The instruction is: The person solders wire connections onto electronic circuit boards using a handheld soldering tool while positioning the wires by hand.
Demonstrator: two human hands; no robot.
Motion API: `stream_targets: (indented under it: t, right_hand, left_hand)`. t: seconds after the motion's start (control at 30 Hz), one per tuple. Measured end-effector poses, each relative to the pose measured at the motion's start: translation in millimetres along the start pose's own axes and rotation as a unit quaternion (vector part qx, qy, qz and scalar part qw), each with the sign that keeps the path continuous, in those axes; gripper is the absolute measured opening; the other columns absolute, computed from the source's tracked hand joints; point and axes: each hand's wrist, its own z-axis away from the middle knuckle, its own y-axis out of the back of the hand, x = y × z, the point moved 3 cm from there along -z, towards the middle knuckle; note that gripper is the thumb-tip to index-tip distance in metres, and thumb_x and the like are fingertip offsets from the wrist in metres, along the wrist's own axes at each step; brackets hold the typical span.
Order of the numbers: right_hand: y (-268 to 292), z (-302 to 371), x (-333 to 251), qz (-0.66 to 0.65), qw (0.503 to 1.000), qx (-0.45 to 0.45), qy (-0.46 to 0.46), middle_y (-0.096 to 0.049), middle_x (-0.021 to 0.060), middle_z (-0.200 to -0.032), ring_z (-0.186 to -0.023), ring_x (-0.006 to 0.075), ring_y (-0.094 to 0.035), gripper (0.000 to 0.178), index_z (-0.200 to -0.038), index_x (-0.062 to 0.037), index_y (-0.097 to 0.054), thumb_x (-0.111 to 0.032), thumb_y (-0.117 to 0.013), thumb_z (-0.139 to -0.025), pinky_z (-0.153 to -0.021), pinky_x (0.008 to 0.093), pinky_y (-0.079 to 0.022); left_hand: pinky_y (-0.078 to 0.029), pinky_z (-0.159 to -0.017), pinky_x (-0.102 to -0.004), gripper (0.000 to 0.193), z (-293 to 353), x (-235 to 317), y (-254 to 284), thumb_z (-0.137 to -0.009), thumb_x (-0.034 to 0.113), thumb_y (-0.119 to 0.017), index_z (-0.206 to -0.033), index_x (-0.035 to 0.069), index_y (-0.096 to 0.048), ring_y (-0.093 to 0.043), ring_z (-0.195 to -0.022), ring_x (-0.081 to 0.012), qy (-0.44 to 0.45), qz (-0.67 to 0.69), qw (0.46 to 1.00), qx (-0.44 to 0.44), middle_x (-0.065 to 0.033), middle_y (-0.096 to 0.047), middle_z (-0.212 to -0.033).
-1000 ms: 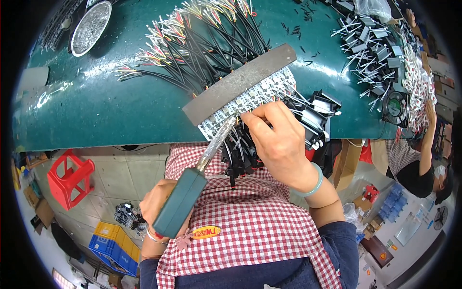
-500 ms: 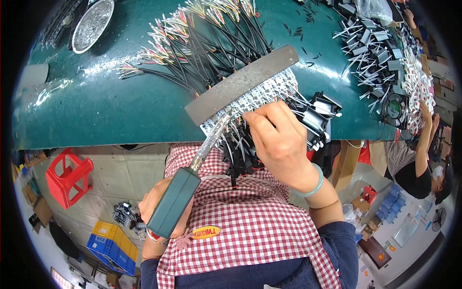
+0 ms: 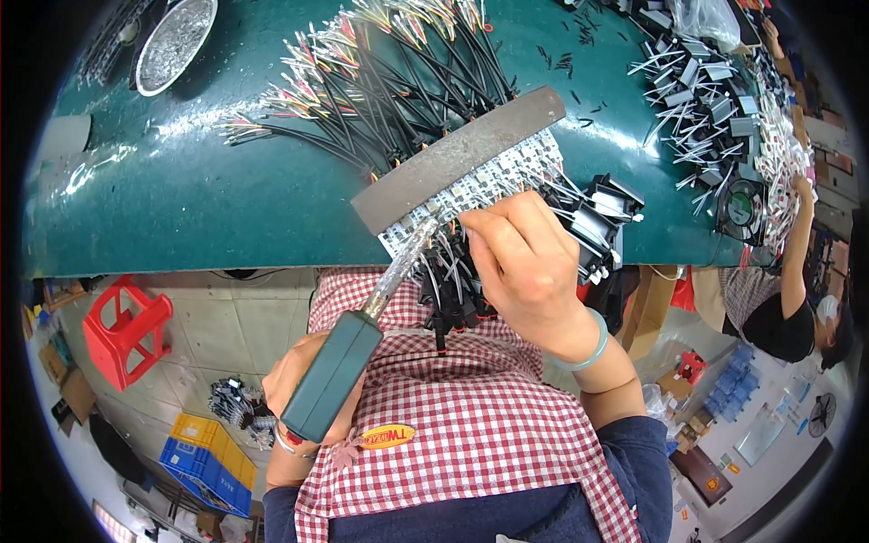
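My left hand (image 3: 294,376) is wrapped round the boxy green handle of a soldering gun (image 3: 335,366). Its foil-like, silvery barrel points up to the near edge of a row of small white circuit boards (image 3: 493,179). A dark flat bar (image 3: 462,156) lies across those boards. Close by the gun's tip, my right hand (image 3: 529,267) is closed in a pinch; thin wires run at its fingertips, but which one it grips is too small to make out. Black cables with bare coloured wire ends (image 3: 362,81) fan out beyond the bar, and black-sleeved wires (image 3: 448,294) hang over the table edge.
Black box-shaped parts with white wires (image 3: 602,217) lie right of the boards, and more are heaped (image 3: 701,109) at the far right, near a small fan (image 3: 742,210). A metal bowl (image 3: 176,45) stands far left. Another person (image 3: 783,308) works at right. A red stool (image 3: 127,330) stands left.
Almost nothing differs. The soldering gun and both hands have shifted very slightly, and the other person's arm at the right has moved.
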Motion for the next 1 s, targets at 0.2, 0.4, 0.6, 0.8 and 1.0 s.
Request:
stream_targets:
  t: [0.2, 0.4, 0.6, 0.8, 1.0]
  right_hand:
    - [-0.9, 0.8, -1.0, 0.014, 1.000, -0.021, -0.001, -0.054, 0.0067, -0.078, -0.070, 0.0216, -0.058, 0.019, -0.089, -0.0005, -0.066, 0.002, -0.067, -0.070, -0.053, 0.0321, -0.047]
    - [-0.6, 0.7, -1.8, 0.024, 0.999, -0.027, -0.004, -0.053, 0.0065, -0.078, -0.071, 0.0211, -0.058, 0.020, -0.089, -0.0012, -0.066, 0.000, -0.067, -0.069, -0.053, 0.0315, -0.047]
    - [-1.4, 0.8, 0.4, 0.031, 0.999, -0.033, 0.002, -0.052, 0.0061, -0.079, -0.071, 0.0208, -0.058, 0.021, -0.090, -0.0015, -0.065, -0.001, -0.066, -0.068, -0.053, 0.0309, -0.047]
    - [-1.5, 2.4, -2.3, 0.034, 0.999, -0.035, 0.003, -0.052, 0.0060, -0.079, -0.072, 0.0205, -0.057, 0.022, -0.090, -0.0017, -0.065, -0.001, -0.066, -0.068, -0.053, 0.0305, -0.048]
    - [-2.6, 2.1, -2.0, 0.033, 0.999, -0.037, 0.004, -0.051, 0.0059, -0.079, -0.071, 0.0203, -0.057, 0.021, -0.090, -0.0021, -0.065, -0.001, -0.066, -0.068, -0.053, 0.0305, -0.047]
  left_hand:
    - [-0.046, -0.054, -0.0325, 0.026, 1.2, -3.9, -1.8, -0.070, 0.004, -0.078, -0.093, -0.004, -0.069, -0.062, -0.061, -0.0248, -0.011, 0.011, 1.000, 0.006, -0.0156, -0.065, -0.081]
    - [-0.048, -0.056, -0.0327, 0.029, 0.4, -6.9, -3.9, -0.070, 0.004, -0.077, -0.095, -0.006, -0.068, -0.063, -0.063, -0.0257, 0.004, 0.035, 0.999, -0.004, -0.0168, -0.066, -0.084]
    - [-0.047, -0.055, -0.0325, 0.027, -3.1, -5.4, -5.0, -0.071, 0.004, -0.076, -0.095, -0.006, -0.068, -0.062, -0.062, -0.0249, -0.017, 0.036, 0.999, -0.009, -0.0166, -0.065, -0.084]
    - [-0.043, -0.052, -0.0322, 0.025, 0.4, -5.2, -3.2, -0.073, 0.004, -0.075, -0.094, -0.006, -0.068, -0.058, -0.058, -0.0228, 0.003, 0.039, 0.999, -0.012, -0.0144, -0.063, -0.080]
    - [-0.054, -0.060, -0.0317, 0.023, 7.7, -12.3, -0.6, -0.066, 0.005, -0.078, -0.086, -0.002, -0.070, -0.069, -0.070, -0.0268, 0.030, 0.009, 1.000, 0.001, -0.0140, -0.068, -0.084]
